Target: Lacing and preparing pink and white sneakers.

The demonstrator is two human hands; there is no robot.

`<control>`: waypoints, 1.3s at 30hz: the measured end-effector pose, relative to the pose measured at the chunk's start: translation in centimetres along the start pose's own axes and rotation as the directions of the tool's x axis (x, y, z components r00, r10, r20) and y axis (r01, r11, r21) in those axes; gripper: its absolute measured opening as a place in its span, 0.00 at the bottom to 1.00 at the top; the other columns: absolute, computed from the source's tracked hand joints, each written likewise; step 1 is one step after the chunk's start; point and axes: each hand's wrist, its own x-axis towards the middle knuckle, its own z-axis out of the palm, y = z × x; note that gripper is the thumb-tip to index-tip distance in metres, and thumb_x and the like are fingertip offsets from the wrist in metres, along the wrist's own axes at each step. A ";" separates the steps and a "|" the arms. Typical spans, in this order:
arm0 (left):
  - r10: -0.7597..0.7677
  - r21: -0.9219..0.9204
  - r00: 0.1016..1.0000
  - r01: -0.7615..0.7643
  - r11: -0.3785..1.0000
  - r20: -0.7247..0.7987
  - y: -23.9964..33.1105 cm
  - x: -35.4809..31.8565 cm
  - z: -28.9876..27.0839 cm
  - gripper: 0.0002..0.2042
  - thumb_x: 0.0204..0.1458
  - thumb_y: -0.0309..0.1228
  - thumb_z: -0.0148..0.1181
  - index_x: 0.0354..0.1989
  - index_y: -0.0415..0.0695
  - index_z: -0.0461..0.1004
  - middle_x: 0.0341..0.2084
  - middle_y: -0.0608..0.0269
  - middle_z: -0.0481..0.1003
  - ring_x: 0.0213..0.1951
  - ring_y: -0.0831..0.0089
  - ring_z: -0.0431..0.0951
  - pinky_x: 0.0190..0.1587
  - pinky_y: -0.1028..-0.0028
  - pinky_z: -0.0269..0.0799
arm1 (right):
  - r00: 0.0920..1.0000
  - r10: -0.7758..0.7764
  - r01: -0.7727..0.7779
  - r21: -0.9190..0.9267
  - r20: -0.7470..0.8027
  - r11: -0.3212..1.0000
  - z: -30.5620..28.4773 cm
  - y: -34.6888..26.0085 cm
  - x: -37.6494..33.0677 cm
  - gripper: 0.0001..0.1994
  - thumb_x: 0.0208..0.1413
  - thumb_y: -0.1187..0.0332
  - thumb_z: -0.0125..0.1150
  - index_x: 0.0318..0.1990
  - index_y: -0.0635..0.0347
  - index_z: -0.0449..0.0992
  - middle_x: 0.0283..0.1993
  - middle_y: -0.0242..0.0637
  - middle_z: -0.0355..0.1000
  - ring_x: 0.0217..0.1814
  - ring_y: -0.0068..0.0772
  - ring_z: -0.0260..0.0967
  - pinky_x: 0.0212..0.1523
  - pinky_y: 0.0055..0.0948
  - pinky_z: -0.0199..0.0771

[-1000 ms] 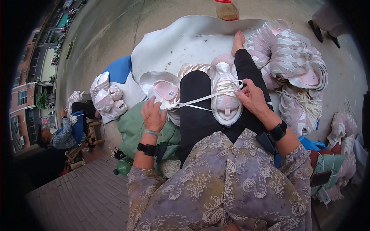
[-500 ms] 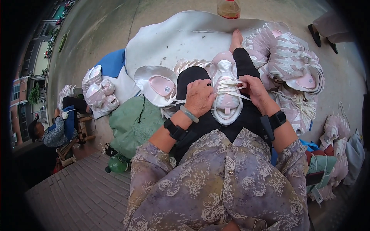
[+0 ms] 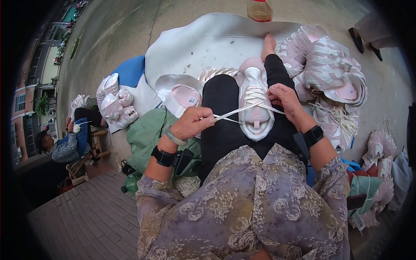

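Observation:
A white and pale pink sneaker [image 3: 255, 115] lies between my thighs, toe toward me, with white laces crossed through its eyelets. My left hand [image 3: 193, 122] is closed in a pinch on a white shoelace [image 3: 232, 113], drawn taut to the left of the shoe. My right hand [image 3: 284, 100] is at the shoe's right edge, fingers curled together. Another lace strand runs from the shoe under this hand; the fingers partly hide their hold on it. A pink-lined shoe upper [image 3: 185, 96] lies beyond my left hand.
Stacked pink and white shoe uppers [image 3: 327, 65] lie at right, with smaller bundles [image 3: 115, 104] at left. A white sheet [image 3: 208, 45] spreads ahead beneath a bottle [image 3: 260, 11]. Green sacking [image 3: 149, 130] is by my left arm. Another person [image 3: 67, 145] sits far left.
My left hand has pulled away from the shoe, leftward and toward me, stretching the lace. The laces over the tongue lie tighter. My right hand has stayed near the shoe's right edge.

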 end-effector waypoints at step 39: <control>0.105 0.700 0.987 -0.160 0.696 0.121 4.8 14.3 14.0 0.05 0.41 0.22 0.46 0.29 0.39 0.64 0.22 0.49 0.70 0.30 0.50 0.71 0.31 0.59 0.64 | 0.573 -0.799 0.740 0.305 0.183 0.600 -11.5 -21.5 -10.0 0.17 0.55 0.75 0.39 0.52 0.73 0.55 0.28 0.31 0.55 0.21 0.14 0.46 0.24 0.14 0.49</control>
